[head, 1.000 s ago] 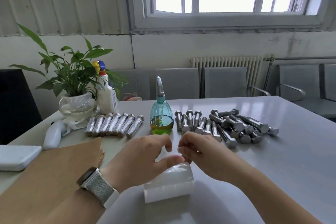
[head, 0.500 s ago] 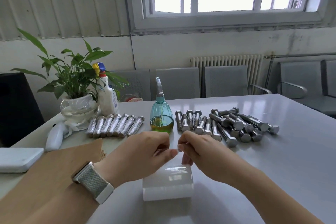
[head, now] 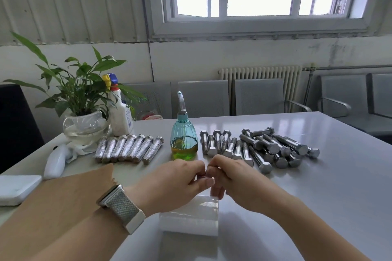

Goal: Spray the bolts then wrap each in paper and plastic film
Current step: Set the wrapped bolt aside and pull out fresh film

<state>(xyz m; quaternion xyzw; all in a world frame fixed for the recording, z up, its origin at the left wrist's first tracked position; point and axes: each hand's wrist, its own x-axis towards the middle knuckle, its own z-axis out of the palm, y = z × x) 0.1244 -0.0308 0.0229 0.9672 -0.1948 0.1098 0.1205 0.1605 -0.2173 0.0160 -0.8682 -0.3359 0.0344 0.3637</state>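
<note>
My left hand [head: 176, 182] and my right hand [head: 235, 178] meet fingertip to fingertip just above a white roll of plastic film [head: 191, 216] on the table. Both hands have curled fingers pinching at the same spot, apparently the clear film's loose end, which is hard to see. Behind them stands a teal spray bottle [head: 184, 142] with yellow-green liquid. Several bare steel bolts [head: 265, 148] lie to its right. Several wrapped bolts [head: 129, 149] lie in a row to its left. A stack of brown paper [head: 63, 193] sits under my left forearm.
A potted plant [head: 82, 99] and a white spray bottle [head: 119, 116] stand at the back left of the grey table [head: 318, 186]. A white handheld device [head: 56, 161] and a flat white box [head: 14, 188] lie at the left edge. Grey chairs [head: 258, 95] line the far side.
My hands have drawn together until the fingertips meet, and the fingers have curled into a pinch. The film roll stays in place.
</note>
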